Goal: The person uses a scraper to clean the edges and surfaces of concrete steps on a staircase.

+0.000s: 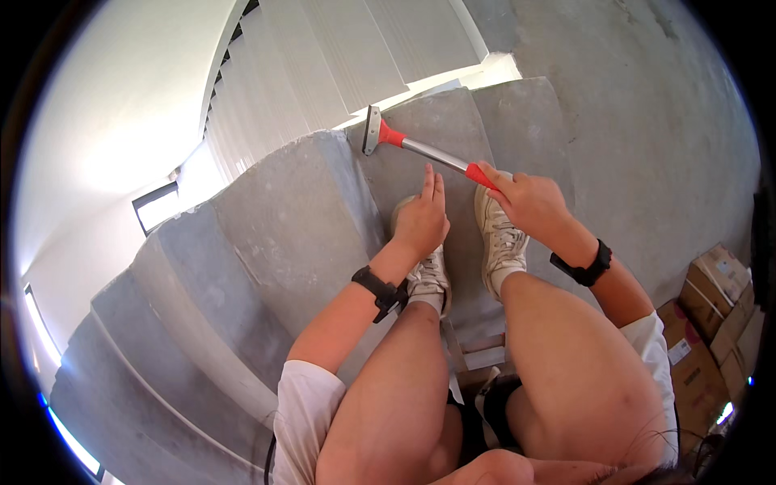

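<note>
My right hand [530, 203] is closed around the red grip of a long-handled scraper [433, 153]. The scraper has a metal tube handle, and its flat metal head [371, 130] is at the upper left, over the edge of a grey concrete stair tread [424, 121]. Below the handle, my left hand [424, 215] has two fingers extended together, pointing up towards the tube, and holds nothing that I can see. Its other fingers are curled and partly hidden. Both hands are above my light lace-up shoes [502, 242].
Curved concrete steps [279, 224] descend to the left. Beyond their rough edge lies another flight of pale stairs [303, 66]. A concrete wall or floor surface [642, 151] spreads to the right. Cardboard boxes [691, 357] are stacked at the lower right.
</note>
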Demonstrator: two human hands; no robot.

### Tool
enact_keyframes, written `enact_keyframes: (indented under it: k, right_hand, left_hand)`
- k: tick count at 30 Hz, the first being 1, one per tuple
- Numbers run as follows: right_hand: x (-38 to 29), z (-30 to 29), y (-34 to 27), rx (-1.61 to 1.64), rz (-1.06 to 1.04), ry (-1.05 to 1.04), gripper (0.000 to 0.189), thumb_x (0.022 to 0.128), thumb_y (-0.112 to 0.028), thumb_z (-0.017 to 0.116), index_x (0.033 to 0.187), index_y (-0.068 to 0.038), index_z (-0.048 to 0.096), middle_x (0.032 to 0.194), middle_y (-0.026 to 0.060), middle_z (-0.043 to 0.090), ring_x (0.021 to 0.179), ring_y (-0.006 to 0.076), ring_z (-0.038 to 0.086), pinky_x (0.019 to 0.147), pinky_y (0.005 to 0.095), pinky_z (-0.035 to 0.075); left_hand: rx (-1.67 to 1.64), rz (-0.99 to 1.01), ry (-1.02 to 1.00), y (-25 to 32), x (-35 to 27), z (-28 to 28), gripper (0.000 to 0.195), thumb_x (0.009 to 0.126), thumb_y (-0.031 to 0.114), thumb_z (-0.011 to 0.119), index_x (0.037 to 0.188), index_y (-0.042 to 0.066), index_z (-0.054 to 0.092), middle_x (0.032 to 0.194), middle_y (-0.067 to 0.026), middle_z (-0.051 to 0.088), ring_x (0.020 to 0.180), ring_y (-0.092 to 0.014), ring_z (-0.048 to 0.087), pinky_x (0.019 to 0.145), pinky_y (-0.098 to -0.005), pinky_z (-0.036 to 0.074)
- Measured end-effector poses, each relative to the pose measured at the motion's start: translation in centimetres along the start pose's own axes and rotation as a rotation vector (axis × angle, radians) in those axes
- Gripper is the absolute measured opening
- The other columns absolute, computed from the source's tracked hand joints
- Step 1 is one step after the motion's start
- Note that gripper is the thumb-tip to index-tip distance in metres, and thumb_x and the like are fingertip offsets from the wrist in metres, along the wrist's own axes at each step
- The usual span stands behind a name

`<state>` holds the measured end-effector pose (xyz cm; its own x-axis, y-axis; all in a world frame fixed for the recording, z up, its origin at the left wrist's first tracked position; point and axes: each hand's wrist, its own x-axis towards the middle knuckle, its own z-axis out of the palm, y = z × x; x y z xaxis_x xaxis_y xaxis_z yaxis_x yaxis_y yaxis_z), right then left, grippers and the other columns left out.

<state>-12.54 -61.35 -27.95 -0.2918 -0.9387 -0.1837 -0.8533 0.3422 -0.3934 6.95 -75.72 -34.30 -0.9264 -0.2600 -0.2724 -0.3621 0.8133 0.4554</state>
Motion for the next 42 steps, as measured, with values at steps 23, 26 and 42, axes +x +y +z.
enact_keyframes:
  k: [23,26,42]
  right_hand:
    - [-1.2,-5.5,-0.3,-0.150,-0.125,-0.228,0.053,0.086,-0.013,0.065,0.136,-0.026,0.055,0.071,0.0102,0.060,0.059,0.0286,0.063,0.049,0.0380,0.047]
    - [-0.1,-5.0,-0.9,-0.078,-0.102,-0.253,0.053,0.088,-0.012,0.063,0.137,-0.029,0.054,0.072,0.0100,0.061,0.061,0.0291,0.064,0.049,0.0382,0.048]
    - [5.4,-3.1,4.1,-0.073,-0.212,-0.243,0.048,0.090,-0.028,0.066,0.137,-0.034,0.056,0.068,0.0096,0.059,0.060,0.0308,0.060,0.054,0.0425,0.046]
  left_hand:
    - [0.005,0.007,-0.009,0.3,-0.4,0.6,0.055,0.082,0.017,0.064,0.130,-0.008,0.053,0.128,-0.0220,0.060,0.103,-0.033,0.063,0.091,-0.0414,0.051]
    - [0.005,-0.002,-0.013,0.0,-0.5,0.7,0.054,0.082,0.017,0.064,0.129,-0.008,0.053,0.127,-0.0218,0.060,0.102,-0.033,0.064,0.090,-0.0414,0.051]
    - [0.080,-0.009,-0.043,0.5,-0.2,0.4,0.063,0.075,0.012,0.064,0.133,-0.009,0.051,0.142,-0.0229,0.051,0.097,-0.028,0.064,0.081,-0.0383,0.056]
